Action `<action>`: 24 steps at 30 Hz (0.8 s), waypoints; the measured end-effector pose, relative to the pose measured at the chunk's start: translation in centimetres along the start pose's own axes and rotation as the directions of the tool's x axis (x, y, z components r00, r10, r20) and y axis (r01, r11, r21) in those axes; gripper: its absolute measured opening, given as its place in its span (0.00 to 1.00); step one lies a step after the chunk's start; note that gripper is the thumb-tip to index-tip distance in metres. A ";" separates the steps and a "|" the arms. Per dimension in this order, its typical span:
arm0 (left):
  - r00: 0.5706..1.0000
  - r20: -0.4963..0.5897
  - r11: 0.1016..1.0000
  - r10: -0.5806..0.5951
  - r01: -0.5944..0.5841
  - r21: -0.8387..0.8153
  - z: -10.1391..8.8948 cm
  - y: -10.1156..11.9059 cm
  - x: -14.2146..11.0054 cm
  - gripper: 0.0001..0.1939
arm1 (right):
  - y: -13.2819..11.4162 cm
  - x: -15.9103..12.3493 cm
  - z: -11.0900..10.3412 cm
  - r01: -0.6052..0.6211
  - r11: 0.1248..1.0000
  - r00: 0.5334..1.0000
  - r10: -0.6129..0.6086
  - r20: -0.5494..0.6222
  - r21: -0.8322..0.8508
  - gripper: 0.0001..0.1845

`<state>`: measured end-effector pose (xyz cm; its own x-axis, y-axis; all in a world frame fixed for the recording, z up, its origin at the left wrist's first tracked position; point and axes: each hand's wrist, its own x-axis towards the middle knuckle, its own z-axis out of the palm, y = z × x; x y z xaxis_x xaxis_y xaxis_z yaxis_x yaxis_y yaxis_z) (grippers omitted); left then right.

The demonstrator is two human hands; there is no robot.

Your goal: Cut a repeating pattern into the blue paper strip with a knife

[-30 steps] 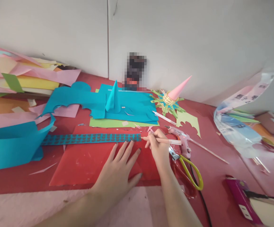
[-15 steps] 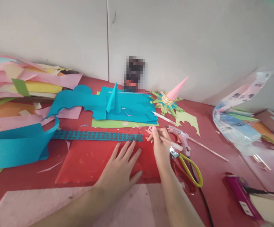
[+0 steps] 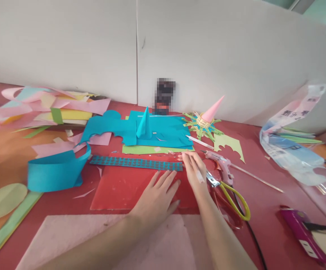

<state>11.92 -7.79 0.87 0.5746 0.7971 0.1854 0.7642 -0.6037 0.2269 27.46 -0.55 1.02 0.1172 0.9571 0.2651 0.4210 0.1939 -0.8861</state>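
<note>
A long blue paper strip (image 3: 134,162) covered in rows of dark marks lies across the red sheet (image 3: 114,191). My left hand (image 3: 157,191) rests flat and spread on the sheet, its fingertips at the strip's lower edge near the right end. Just beyond that end, my right hand (image 3: 194,167) is closed around a slim whitish pen (image 3: 199,177); only its back end shows clearly and its tip is hidden. Close by on the right lie a pink glue gun (image 3: 221,167) with a long glue stick and scissors (image 3: 237,200) with yellow and red handles.
Behind the strip are blue paper sheets (image 3: 168,131) with a folded blue cone (image 3: 145,125), and a pink cone (image 3: 214,108) on a star-shaped paper piece. A curled blue band (image 3: 53,174) and paper scraps lie left. A purple power strip (image 3: 305,232) lies front right.
The view has shifted, so the table things appear farther right. My right hand has turned, and less of the pen shows. My left hand stays spread by the strip.
</note>
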 end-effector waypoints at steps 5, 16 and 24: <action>1.000 -0.014 1.000 -0.023 0.023 -0.005 0.5 0.0 0.1 0.23 | -0.4 0.1 -0.4 0.024 0.998 0.995 -0.019 0.099 -0.053 0.06; 0.964 -0.211 0.982 -0.163 0.178 0.057 1.2 0.7 -0.1 0.26 | 0.4 0.0 -1.7 -0.159 0.911 0.983 0.111 0.144 0.381 0.12; 0.903 -0.232 0.926 -0.361 0.377 0.029 2.0 -0.8 0.0 0.26 | 1.1 0.3 -0.9 -0.147 0.938 0.989 0.142 0.040 0.314 0.18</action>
<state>11.89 -7.31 -1.22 0.1755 0.9351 0.3078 0.9326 -0.2581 0.2523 28.76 -0.26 0.41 0.1393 0.9828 0.1213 0.0957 0.1086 -0.9895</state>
